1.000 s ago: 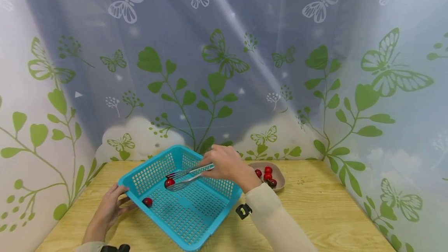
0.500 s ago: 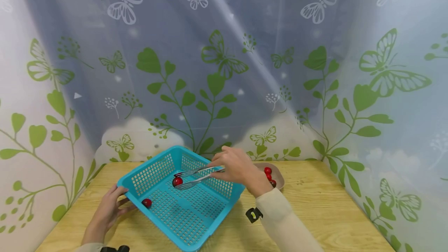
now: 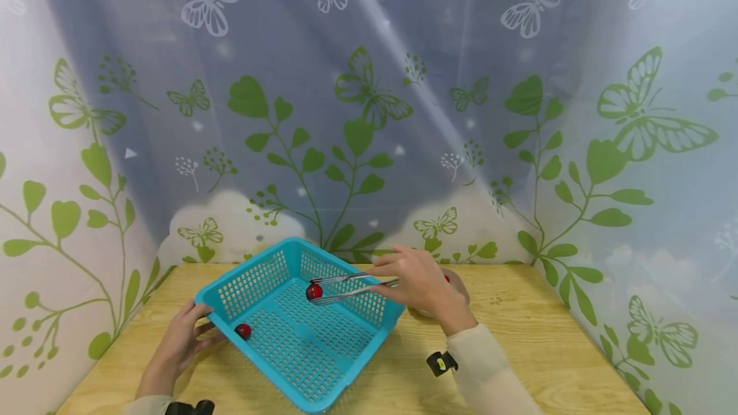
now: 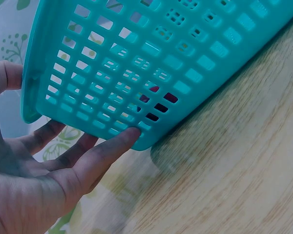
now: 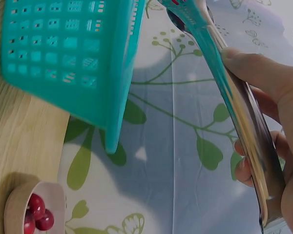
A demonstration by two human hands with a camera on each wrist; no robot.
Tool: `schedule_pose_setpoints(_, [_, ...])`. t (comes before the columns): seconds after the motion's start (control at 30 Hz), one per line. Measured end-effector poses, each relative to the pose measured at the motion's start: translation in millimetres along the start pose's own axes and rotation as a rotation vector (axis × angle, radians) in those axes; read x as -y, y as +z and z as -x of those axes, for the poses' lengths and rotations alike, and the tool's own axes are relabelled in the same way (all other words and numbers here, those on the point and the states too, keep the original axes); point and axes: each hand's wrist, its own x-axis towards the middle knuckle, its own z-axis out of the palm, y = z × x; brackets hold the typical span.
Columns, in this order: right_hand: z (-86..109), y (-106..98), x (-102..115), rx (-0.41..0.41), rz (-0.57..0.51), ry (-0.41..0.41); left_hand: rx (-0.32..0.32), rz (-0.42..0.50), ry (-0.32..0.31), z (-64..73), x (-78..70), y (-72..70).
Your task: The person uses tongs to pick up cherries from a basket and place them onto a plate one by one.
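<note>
My left hand (image 3: pixel 180 341) grips the left corner of a blue plastic basket (image 3: pixel 302 398), with a fingertip pressed to its perforated wall (image 4: pixel 185 74) in the left wrist view. My right hand (image 3: pixel 418 279) holds metal tongs (image 3: pixel 359 291) over the basket. Between the tong tips is a red cherry (image 3: pixel 314 292), held above the basket floor. Another cherry (image 3: pixel 243 331) lies inside near the left corner. In the right wrist view, thumb and fingers wrap the tongs (image 5: pixel 249 131), and the tips reach the top edge of the picture.
A small beige bowl (image 3: pixel 459 284) stands behind my right hand, mostly hidden by it in the head view. Several cherries (image 5: pixel 36 205) lie in it in the right wrist view. A leaf-patterned curtain (image 3: pixel 369 146) hangs behind the wooden table (image 3: pixel 536 344).
My right hand has moved right with the tongs and the cherry in them, now covering most of the bowl. My left hand and the basket have stayed in place.
</note>
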Motion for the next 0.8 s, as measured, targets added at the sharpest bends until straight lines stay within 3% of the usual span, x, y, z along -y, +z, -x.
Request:
schedule_pose_setpoints(0.23, [22.6,-3,-6,-0.055,-0.023,0.020,0.001,-0.002,-0.001,0.1,-0.8,0.5])
schedule_pose_setpoints(0.53, [45.4,-2,-16,-0.193,0.014,-0.004,0.000,-0.005,0.005,0.8,-1.0,0.6])
schedule_pose_setpoints(0.8, [59.4,0,-24,-0.233,-0.035,-0.008,0.009,-0.008,0.003,1.0,-1.5,0.3])
